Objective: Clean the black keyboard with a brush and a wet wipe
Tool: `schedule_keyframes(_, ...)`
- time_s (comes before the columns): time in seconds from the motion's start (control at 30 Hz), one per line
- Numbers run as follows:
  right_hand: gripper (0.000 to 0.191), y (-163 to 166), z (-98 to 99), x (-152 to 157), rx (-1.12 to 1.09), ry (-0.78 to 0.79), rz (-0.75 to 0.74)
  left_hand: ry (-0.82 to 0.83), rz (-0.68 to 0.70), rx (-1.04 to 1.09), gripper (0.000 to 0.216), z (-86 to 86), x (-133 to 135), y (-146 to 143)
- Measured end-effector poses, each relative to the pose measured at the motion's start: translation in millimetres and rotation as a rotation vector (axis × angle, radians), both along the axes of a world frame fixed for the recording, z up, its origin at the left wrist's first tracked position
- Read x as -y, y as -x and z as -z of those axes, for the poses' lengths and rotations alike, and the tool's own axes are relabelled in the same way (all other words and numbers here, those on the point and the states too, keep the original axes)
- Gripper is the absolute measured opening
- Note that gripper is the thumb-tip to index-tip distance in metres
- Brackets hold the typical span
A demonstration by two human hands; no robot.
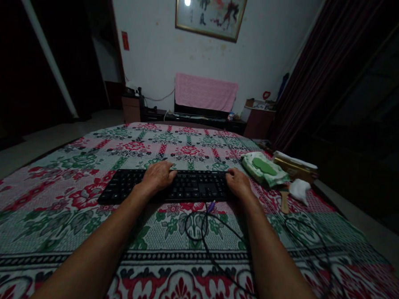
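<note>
A black keyboard (191, 187) lies on a bed covered by a red, green and white floral spread (83, 192). My left hand (158, 176) rests on the keyboard's middle, fingers curled over its far edge. My right hand (238, 182) grips the keyboard's right end, fingers wrapped over its far edge. The keyboard's black cable (211, 239), with a purple plug (211, 207), loops on the spread between my forearms.
A green-and-white wet-wipes pack (263, 168) lies right of the keyboard, with a wooden-handled brush (284, 199), a crumpled white tissue (299, 190) and a flat box (295, 165) beyond. A pink cloth (205, 92) covers a TV against the far wall.
</note>
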State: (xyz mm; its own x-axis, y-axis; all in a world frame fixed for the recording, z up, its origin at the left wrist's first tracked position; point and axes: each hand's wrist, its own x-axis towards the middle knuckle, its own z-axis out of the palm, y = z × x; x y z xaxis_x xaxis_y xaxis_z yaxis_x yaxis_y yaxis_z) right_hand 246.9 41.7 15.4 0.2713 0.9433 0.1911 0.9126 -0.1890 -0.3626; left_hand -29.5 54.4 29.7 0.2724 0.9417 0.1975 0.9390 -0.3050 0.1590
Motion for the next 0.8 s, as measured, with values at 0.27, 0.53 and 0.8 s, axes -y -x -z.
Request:
schedule_keyframes(0.27,0.048,9,3.7,-1,-0.047,0.032,-0.051,0.157,-0.046,-0.037,0.049,4.4,-5,5)
schedule_keyframes(0.53,0.064,29,-3.0,-3,0.025,0.131,-0.329,0.153,-0.039,-0.035,0.066,6.0,-7,6)
schedule_keyframes(0.8,0.052,33,-10.0,2,0.048,0.147,-0.32,0.172,0.017,-0.054,0.064,2.9,-7,6)
